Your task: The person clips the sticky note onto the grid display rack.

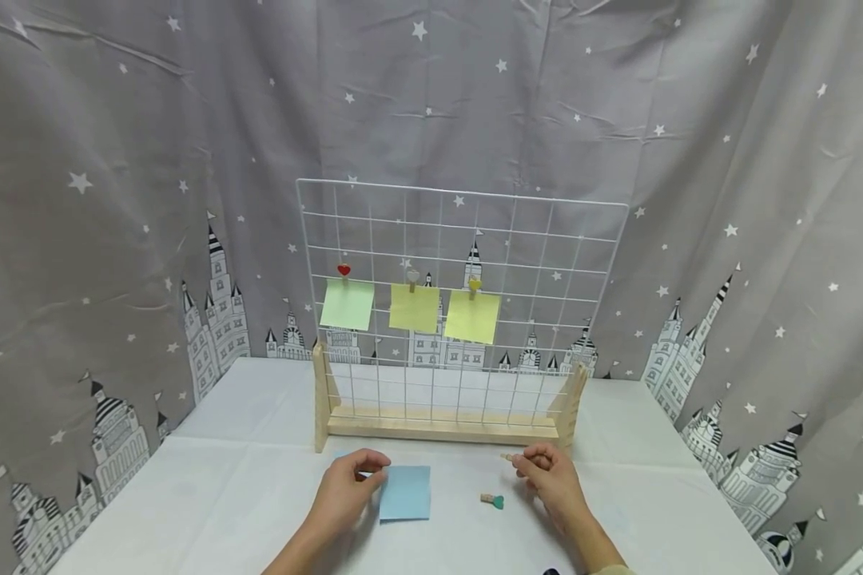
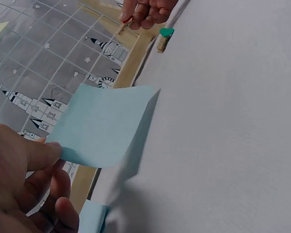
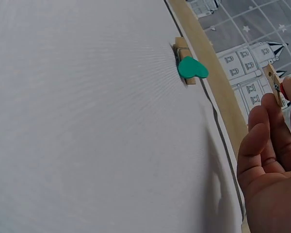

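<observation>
My left hand pinches a light blue sticky note by its edge between thumb and fingers. In the left wrist view the note is held above the white table, casting a shadow. My right hand pinches a small wooden clothespin with a bit of red on it, mostly covered by the thumb. Between the hands, another clothespin with a green heart lies on the table. More blue paper lies beneath the left hand, largely hidden in the head view.
Behind the hands stands a white wire grid on a wooden base. Clothespins hold a green note and two yellow notes on it. A dark object shows at the bottom edge. A grey curtain hangs behind.
</observation>
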Action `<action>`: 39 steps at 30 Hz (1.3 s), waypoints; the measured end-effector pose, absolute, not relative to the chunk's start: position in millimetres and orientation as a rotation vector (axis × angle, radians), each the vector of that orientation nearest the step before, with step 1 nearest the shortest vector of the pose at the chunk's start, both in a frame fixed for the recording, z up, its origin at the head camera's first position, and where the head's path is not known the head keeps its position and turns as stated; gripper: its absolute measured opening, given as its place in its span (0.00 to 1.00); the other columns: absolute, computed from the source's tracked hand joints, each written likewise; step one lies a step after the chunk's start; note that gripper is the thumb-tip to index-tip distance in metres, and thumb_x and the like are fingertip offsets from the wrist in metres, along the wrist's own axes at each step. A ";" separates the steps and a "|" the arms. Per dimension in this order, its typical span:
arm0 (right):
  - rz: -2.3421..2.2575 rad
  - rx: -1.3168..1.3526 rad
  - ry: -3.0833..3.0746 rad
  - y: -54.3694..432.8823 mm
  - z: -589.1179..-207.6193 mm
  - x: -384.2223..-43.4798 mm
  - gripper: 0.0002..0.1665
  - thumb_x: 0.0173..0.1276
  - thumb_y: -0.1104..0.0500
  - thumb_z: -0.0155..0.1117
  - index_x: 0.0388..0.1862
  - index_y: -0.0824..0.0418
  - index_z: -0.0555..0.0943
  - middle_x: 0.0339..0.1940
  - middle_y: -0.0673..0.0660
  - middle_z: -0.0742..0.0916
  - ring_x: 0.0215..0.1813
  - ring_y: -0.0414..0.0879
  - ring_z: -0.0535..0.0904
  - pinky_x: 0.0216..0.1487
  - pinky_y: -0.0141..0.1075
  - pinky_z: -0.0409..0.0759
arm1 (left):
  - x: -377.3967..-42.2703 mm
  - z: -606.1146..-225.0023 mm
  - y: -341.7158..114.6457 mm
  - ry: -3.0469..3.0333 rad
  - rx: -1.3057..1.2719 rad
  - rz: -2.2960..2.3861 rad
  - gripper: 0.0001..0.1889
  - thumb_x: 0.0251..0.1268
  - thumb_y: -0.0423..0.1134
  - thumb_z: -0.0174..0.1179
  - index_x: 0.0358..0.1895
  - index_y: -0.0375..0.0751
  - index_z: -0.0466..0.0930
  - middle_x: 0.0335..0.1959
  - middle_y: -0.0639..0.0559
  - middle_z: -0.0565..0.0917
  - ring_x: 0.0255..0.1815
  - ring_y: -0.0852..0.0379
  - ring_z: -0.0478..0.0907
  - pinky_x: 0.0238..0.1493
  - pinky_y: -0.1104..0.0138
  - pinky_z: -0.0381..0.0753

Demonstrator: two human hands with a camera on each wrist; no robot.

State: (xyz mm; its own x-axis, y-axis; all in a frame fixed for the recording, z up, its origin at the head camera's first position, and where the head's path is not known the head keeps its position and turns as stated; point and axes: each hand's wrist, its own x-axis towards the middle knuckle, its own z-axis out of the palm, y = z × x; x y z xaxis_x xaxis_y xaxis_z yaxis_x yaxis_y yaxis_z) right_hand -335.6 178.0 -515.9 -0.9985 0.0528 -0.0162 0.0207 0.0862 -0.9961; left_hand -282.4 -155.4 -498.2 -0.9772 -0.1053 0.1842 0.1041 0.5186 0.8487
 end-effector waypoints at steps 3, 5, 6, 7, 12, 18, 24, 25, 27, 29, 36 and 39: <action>2.095 -0.078 -2.287 179.1 -514.5 -335.6 0.11 0.67 0.62 0.73 0.40 0.64 0.78 0.31 0.51 0.88 0.36 0.44 0.82 0.36 0.34 0.80 | -283.6 -495.0 -153.2 -2.529 0.012 -1.452 0.06 0.65 0.29 0.67 0.39 0.45 0.88 0.37 0.55 0.89 0.41 0.60 0.81 0.43 0.65 0.79; 2.081 -0.088 -2.283 180.1 -513.9 -336.0 0.10 0.67 0.62 0.73 0.38 0.63 0.79 0.31 0.52 0.88 0.36 0.44 0.82 0.36 0.33 0.80 | -285.1 -493.2 -151.6 -2.511 0.015 -1.465 0.06 0.65 0.29 0.66 0.38 0.45 0.88 0.36 0.55 0.89 0.40 0.60 0.81 0.42 0.67 0.79; 2.074 -0.095 -2.281 180.6 -513.4 -336.1 0.10 0.67 0.62 0.73 0.37 0.63 0.79 0.31 0.51 0.88 0.36 0.44 0.82 0.36 0.33 0.80 | -286.1 -492.6 -150.8 -2.503 0.012 -1.468 0.06 0.65 0.29 0.66 0.38 0.45 0.88 0.37 0.55 0.89 0.40 0.60 0.81 0.42 0.67 0.78; 2.068 -0.100 -2.276 181.4 -513.1 -336.2 0.09 0.67 0.62 0.73 0.37 0.63 0.79 0.31 0.51 0.88 0.35 0.44 0.82 0.36 0.33 0.80 | -286.8 -491.4 -150.0 -2.495 0.010 -1.473 0.06 0.65 0.29 0.66 0.38 0.45 0.89 0.36 0.55 0.89 0.40 0.60 0.81 0.42 0.68 0.78; 2.072 -0.088 -2.240 184.4 -511.6 -337.2 0.09 0.68 0.64 0.72 0.40 0.67 0.81 0.32 0.51 0.89 0.35 0.43 0.83 0.35 0.33 0.81 | -288.9 -484.5 -146.9 -2.466 -0.012 -1.476 0.07 0.65 0.29 0.66 0.39 0.45 0.90 0.37 0.54 0.90 0.40 0.60 0.81 0.41 0.70 0.78; 2.052 -0.075 -2.211 185.1 -506.3 -337.4 0.10 0.69 0.63 0.71 0.43 0.68 0.81 0.31 0.49 0.88 0.35 0.41 0.83 0.36 0.32 0.82 | -293.1 -474.0 -139.8 -2.455 -0.057 -1.460 0.07 0.65 0.30 0.67 0.40 0.46 0.90 0.38 0.54 0.90 0.40 0.60 0.81 0.42 0.68 0.79; 2.098 -0.058 -2.163 185.2 -502.5 -338.7 0.11 0.70 0.65 0.68 0.47 0.71 0.81 0.32 0.50 0.86 0.35 0.41 0.84 0.35 0.32 0.83 | -297.6 -461.9 -129.1 -2.403 -0.080 -1.501 0.06 0.67 0.32 0.67 0.41 0.47 0.90 0.39 0.54 0.90 0.41 0.60 0.81 0.44 0.67 0.79; 2.104 -0.052 -2.159 185.3 -502.2 -338.9 0.13 0.71 0.66 0.68 0.50 0.72 0.80 0.33 0.50 0.86 0.36 0.41 0.84 0.36 0.31 0.83 | -297.9 -460.3 -127.2 -2.396 -0.083 -1.513 0.06 0.67 0.32 0.67 0.41 0.47 0.90 0.39 0.54 0.90 0.41 0.59 0.81 0.44 0.68 0.79; 2.120 -0.048 -2.153 185.1 -502.2 -340.1 0.16 0.73 0.66 0.66 0.56 0.73 0.79 0.35 0.50 0.85 0.37 0.41 0.84 0.37 0.31 0.83 | -298.5 -458.0 -124.2 -2.389 -0.085 -1.534 0.06 0.68 0.32 0.67 0.42 0.47 0.90 0.40 0.54 0.90 0.42 0.59 0.81 0.45 0.67 0.79; 2.127 -0.026 -2.150 184.0 -501.6 -340.1 0.20 0.75 0.66 0.64 0.61 0.74 0.77 0.38 0.50 0.84 0.39 0.40 0.84 0.39 0.30 0.84 | -299.2 -456.7 -122.3 -2.391 -0.084 -1.545 0.06 0.68 0.32 0.66 0.42 0.47 0.90 0.40 0.54 0.90 0.42 0.59 0.81 0.45 0.67 0.79; 2.210 0.045 -2.085 178.4 -496.4 -337.2 0.21 0.74 0.71 0.62 0.62 0.79 0.75 0.43 0.54 0.84 0.41 0.39 0.83 0.45 0.29 0.86 | -300.9 -455.5 -119.1 -2.420 -0.063 -1.551 0.06 0.68 0.32 0.66 0.42 0.47 0.90 0.39 0.55 0.89 0.40 0.58 0.80 0.43 0.64 0.79; 2.223 0.066 -2.078 177.5 -493.1 -337.3 0.20 0.73 0.73 0.61 0.62 0.81 0.75 0.45 0.57 0.85 0.42 0.38 0.84 0.46 0.29 0.86 | -301.9 -453.5 -117.0 -2.414 -0.078 -1.555 0.06 0.69 0.32 0.65 0.43 0.46 0.90 0.40 0.54 0.89 0.40 0.58 0.80 0.42 0.64 0.80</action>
